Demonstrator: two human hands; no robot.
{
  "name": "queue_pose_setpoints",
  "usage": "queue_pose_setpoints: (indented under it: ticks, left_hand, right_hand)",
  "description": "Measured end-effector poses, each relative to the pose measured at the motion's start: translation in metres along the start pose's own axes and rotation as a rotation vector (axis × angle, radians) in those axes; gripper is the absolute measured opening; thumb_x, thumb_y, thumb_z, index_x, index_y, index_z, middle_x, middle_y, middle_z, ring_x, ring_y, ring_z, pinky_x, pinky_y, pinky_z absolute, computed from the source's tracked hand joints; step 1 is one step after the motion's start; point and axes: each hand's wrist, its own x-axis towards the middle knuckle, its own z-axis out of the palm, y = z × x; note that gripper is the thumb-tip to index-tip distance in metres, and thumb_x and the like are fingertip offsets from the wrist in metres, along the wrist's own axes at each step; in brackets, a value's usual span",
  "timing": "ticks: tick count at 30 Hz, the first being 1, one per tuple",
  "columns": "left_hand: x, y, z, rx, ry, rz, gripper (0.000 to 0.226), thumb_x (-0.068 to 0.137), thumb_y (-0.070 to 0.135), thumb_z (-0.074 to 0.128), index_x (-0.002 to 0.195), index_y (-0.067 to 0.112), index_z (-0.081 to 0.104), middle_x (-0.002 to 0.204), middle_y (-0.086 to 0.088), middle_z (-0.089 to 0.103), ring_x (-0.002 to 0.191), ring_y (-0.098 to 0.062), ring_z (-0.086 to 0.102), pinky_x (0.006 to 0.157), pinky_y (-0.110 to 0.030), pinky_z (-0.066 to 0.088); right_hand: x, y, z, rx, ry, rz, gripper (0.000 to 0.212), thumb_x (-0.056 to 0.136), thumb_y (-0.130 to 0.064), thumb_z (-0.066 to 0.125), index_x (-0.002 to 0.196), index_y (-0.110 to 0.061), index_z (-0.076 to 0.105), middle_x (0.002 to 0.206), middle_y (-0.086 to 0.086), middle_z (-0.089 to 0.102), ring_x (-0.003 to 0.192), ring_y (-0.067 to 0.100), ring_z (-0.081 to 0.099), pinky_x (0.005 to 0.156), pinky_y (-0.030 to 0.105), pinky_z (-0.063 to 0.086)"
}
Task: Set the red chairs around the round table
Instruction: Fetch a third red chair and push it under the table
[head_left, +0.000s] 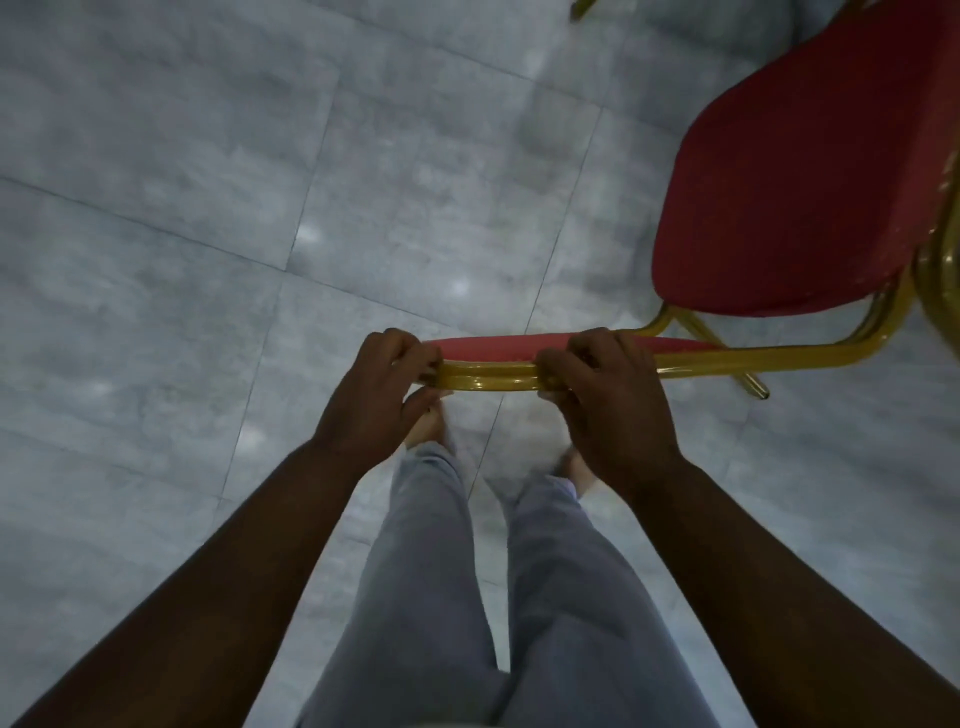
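Observation:
A red chair with a gold metal frame fills the right of the head view, seen from above, its padded seat at upper right. Both hands grip the gold top rail of its backrest in the middle of the view. My left hand is closed around the rail's left end. My right hand wraps the rail further right. One gold chair leg ends just off the tiles to the right of my hands. The round table is not in view.
Grey marbled floor tiles spread to the left and ahead. My legs in grey trousers and my feet stand directly below the hands. A gold leg tip of another piece of furniture shows at the top edge.

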Motion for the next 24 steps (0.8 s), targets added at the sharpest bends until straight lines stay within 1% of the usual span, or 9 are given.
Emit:
queue_pose_setpoints:
  ticks: [3,6,8,10,13,15,18,21,24]
  left_hand:
    - [0.005,0.061,-0.027,0.014,0.06,0.088,0.032,0.083,0.018,0.076,0.11,0.011,0.06,0.104,-0.013,0.058,0.094,-0.026,0.05,0.074,-0.032,0.046]
    - [0.005,0.126,-0.052,0.067,0.118,0.187,0.029,0.083,0.023,0.074,0.106,0.012,0.06,0.1,-0.012,0.059,0.089,-0.027,0.051,0.069,-0.034,0.046]
    - [0.003,0.172,-0.066,0.104,0.139,0.234,0.028,0.086,0.031,0.068,0.106,0.014,0.06,0.1,-0.009,0.06,0.087,-0.026,0.051,0.068,-0.036,0.045]
    - [-0.001,0.216,-0.075,0.129,0.151,0.267,0.029,0.087,0.037,0.062,0.107,0.017,0.059,0.099,-0.007,0.059,0.087,-0.024,0.049,0.068,-0.039,0.045]
    - [-0.006,0.28,-0.076,0.144,0.165,0.311,0.028,0.085,0.035,0.064,0.107,0.017,0.061,0.099,-0.007,0.059,0.087,-0.026,0.05,0.069,-0.04,0.045]
    - [-0.009,0.318,-0.072,0.145,0.176,0.332,0.026,0.085,0.031,0.068,0.107,0.017,0.062,0.099,-0.008,0.06,0.088,-0.027,0.051,0.07,-0.042,0.046]
    - [-0.01,0.36,-0.063,0.136,0.19,0.373,0.025,0.086,0.033,0.068,0.107,0.02,0.062,0.098,-0.007,0.059,0.088,-0.025,0.051,0.07,-0.042,0.045]
    - [-0.012,0.39,-0.057,0.093,0.178,0.408,0.028,0.087,0.036,0.068,0.111,0.022,0.064,0.098,-0.005,0.059,0.089,-0.023,0.05,0.072,-0.036,0.041]
    - [-0.015,0.396,-0.051,0.074,0.185,0.426,0.035,0.086,0.039,0.068,0.117,0.024,0.062,0.101,-0.003,0.06,0.091,-0.022,0.051,0.074,-0.035,0.038]
  right_hand:
    - [-0.024,0.011,-0.055,0.031,0.052,0.008,0.025,0.082,-0.019,0.074,0.105,-0.017,0.066,0.097,0.007,0.058,0.089,0.026,0.051,0.075,0.038,0.041]
    - [-0.053,0.022,-0.112,0.051,0.103,0.021,0.022,0.082,-0.015,0.073,0.103,-0.014,0.066,0.096,0.008,0.057,0.089,0.024,0.05,0.075,0.034,0.04]
    - [-0.077,0.029,-0.151,0.049,0.139,0.045,0.025,0.081,-0.012,0.074,0.105,-0.011,0.067,0.099,0.009,0.059,0.091,0.025,0.051,0.076,0.032,0.039]
    - [-0.102,0.032,-0.186,0.025,0.182,0.05,0.031,0.08,-0.011,0.075,0.11,-0.01,0.066,0.102,0.011,0.061,0.093,0.028,0.054,0.078,0.035,0.042]
    - [-0.135,0.024,-0.228,-0.026,0.242,-0.016,0.038,0.081,-0.015,0.076,0.116,-0.009,0.065,0.104,0.014,0.063,0.093,0.03,0.055,0.076,0.04,0.047]
    - [-0.149,0.022,-0.248,-0.088,0.246,-0.04,0.04,0.079,-0.018,0.076,0.117,-0.01,0.065,0.103,0.013,0.064,0.091,0.029,0.055,0.074,0.039,0.046]
    - [-0.166,0.037,-0.273,-0.149,0.248,-0.01,0.029,0.082,-0.021,0.072,0.109,-0.011,0.066,0.095,0.01,0.061,0.084,0.026,0.052,0.068,0.034,0.039]
    - [-0.188,0.054,-0.295,-0.158,0.209,0.047,0.027,0.084,-0.03,0.058,0.105,-0.013,0.065,0.093,0.008,0.058,0.083,0.026,0.051,0.064,0.038,0.044]
    - [-0.203,0.065,-0.306,-0.158,0.189,0.081,0.027,0.083,-0.031,0.06,0.104,-0.015,0.064,0.094,0.006,0.056,0.084,0.025,0.05,0.062,0.039,0.045]
